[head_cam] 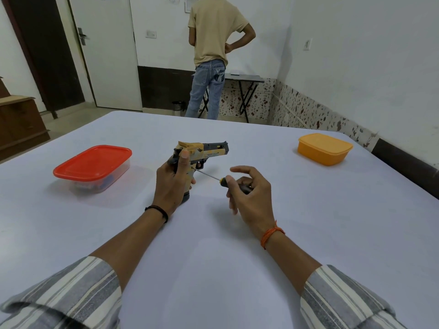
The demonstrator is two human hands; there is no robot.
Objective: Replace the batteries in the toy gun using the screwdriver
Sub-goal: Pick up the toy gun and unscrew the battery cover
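**Screwdriver tip at the grip of the toy gun**

The toy gun stands upright above the white table, its yellow-and-tan slide level and the dark muzzle end pointing away to the right. Its grip runs down into the left hand, whose fingers are curled round the handle while the thumb lies up along the rear of the slide; the bottom of the grip shows just under the heel of that hand, close to or on the table — which of the two cannot be told.

The screwdriver reaches in from the right. Its thin metal shaft slants up and left, and the tip meets the side of the grip just beside the left fingertips, under the trigger. The yellow collar and dark handle lie in the right hand: the thumb and lower fingers are pinched on the handle, while the index finger is lifted and stretched out above the shaft, apart from the others.

Beyond the left knuckles, well apart, sits a clear box with a red lid, something blue and dark dimly seen inside. Far off past the right fingers, near the table's far corner, sits an orange lidded box. Behind the table a person in a beige shirt stands facing the wall beside a small folding table.
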